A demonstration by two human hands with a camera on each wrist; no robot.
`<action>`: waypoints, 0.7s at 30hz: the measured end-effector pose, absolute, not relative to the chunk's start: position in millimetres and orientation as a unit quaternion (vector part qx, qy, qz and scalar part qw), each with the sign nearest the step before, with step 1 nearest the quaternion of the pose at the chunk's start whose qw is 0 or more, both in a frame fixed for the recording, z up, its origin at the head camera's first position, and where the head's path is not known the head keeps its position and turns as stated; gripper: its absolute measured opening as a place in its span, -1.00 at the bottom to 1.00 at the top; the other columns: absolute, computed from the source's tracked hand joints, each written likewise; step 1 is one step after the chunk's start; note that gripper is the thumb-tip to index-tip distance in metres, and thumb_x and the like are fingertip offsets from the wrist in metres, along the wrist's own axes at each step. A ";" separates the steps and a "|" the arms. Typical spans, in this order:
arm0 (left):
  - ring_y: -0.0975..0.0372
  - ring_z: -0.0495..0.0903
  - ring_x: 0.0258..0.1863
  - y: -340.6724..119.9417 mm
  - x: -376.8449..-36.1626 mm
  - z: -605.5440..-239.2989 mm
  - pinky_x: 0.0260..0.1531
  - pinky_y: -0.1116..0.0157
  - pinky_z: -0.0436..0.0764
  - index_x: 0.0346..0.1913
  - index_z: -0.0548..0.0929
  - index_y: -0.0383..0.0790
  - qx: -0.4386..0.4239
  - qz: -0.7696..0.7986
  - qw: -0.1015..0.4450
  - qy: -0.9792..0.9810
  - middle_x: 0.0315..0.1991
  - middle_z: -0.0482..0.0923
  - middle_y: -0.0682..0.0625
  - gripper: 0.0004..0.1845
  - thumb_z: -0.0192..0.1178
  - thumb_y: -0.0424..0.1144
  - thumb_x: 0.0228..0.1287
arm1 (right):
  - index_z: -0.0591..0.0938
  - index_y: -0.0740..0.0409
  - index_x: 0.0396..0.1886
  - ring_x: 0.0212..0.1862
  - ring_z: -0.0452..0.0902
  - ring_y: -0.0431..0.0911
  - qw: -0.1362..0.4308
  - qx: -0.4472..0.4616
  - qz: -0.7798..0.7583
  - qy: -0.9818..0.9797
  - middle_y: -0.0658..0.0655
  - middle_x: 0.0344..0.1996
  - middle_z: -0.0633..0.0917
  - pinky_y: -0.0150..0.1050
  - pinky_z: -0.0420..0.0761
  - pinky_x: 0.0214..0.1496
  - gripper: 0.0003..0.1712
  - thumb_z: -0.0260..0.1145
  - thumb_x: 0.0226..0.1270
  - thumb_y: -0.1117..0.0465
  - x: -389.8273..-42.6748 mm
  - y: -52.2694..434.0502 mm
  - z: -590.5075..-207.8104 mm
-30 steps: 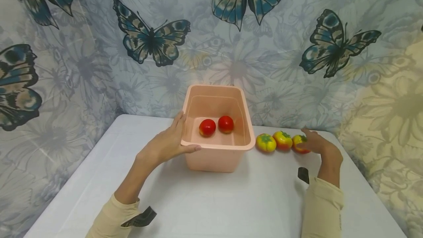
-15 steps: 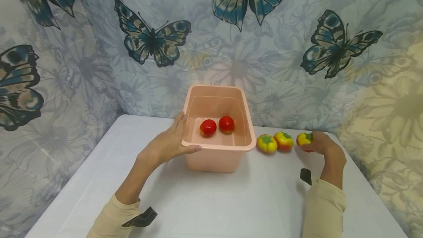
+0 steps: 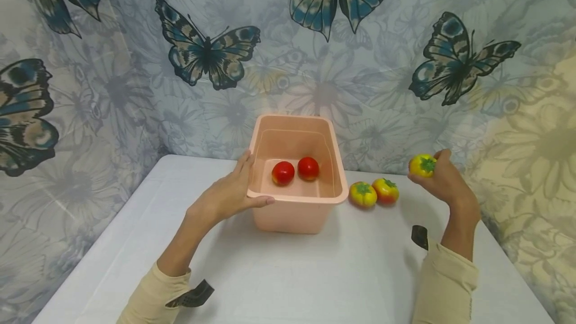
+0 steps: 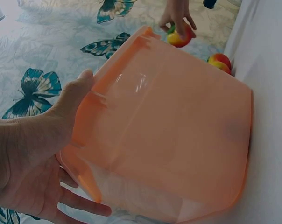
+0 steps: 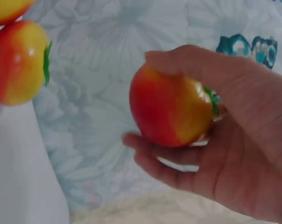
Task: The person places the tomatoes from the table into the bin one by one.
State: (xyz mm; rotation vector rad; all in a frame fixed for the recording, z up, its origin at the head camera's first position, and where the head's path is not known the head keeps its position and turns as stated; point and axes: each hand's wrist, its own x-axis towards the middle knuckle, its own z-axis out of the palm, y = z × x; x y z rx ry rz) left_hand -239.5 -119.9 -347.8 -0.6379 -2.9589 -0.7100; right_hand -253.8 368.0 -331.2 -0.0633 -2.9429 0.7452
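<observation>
My right hand (image 3: 445, 179) holds a red-and-yellow tomato (image 5: 171, 107) with a green leafy top, raised above the table at the right. In the right wrist view its thumb lies over the tomato and the fingers are underneath. My left hand (image 3: 225, 196) grips the near left corner of a peach plastic bin (image 3: 292, 216), thumb along the front rim and fingers along the left side. Inside the bin lie two red tomatoes, one at left (image 3: 283, 173) and one at right (image 3: 308, 168). Two more tomatoes, a yellower one (image 3: 362, 195) and a redder one (image 3: 385, 191), rest right of the bin.
A white table (image 3: 351, 274) carries the bin and the loose tomatoes. Close behind it hangs a floral backdrop (image 3: 324, 89) with large butterflies, which also runs along both sides. Dark straps (image 3: 193, 295) stick out near both sleeves.
My right hand took hold of the rightmost tomato, drew it right and lifted it off the table. The left hand and the bin stayed in place.
</observation>
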 end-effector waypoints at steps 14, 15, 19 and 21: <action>0.07 0.24 0.27 -119.8 -240.2 -348.3 0.07 0.09 0.43 0.45 -0.24 -0.10 -0.206 -0.230 0.033 -0.951 0.46 -0.33 0.05 0.30 -0.05 0.62 -0.26 | -0.10 0.21 0.37 -0.26 0.39 0.11 0.113 0.062 0.297 -0.946 0.28 -0.20 0.44 -0.14 0.44 -0.29 -0.06 -0.05 0.28 -0.32 -261.7 282.9 -305.4; 0.06 0.26 0.26 -119.7 -240.2 -348.3 0.06 0.09 0.44 0.45 -0.24 -0.10 -0.206 -0.230 0.033 -0.951 0.46 -0.33 0.04 0.30 -0.06 0.62 -0.26 | -0.09 0.19 0.36 -0.26 0.39 0.10 0.116 0.076 0.303 -0.943 0.26 -0.22 0.45 -0.13 0.43 -0.27 -0.09 -0.07 0.29 -0.31 -262.1 273.7 -304.6; 0.05 0.26 0.25 -119.6 -240.3 -347.9 0.06 0.10 0.44 0.45 -0.27 -0.11 -0.207 -0.225 0.035 -0.952 0.46 -0.34 0.02 0.30 -0.08 0.63 -0.24 | -0.05 0.11 0.36 -0.21 0.38 0.07 0.134 0.138 0.324 -0.926 0.21 -0.18 0.43 -0.08 0.40 -0.15 -0.18 -0.07 0.33 -0.26 -262.8 239.1 -306.2; 0.06 0.22 0.28 -119.9 -240.7 -347.4 0.07 0.10 0.43 0.45 -0.27 -0.11 -0.209 -0.226 0.033 -0.951 0.46 -0.35 0.02 0.30 -0.07 0.62 -0.24 | -0.04 0.04 0.38 -0.16 0.35 0.04 0.142 0.164 0.327 -0.920 0.16 -0.12 0.39 -0.06 0.39 -0.12 -0.20 -0.04 0.32 -0.25 -262.6 223.4 -308.4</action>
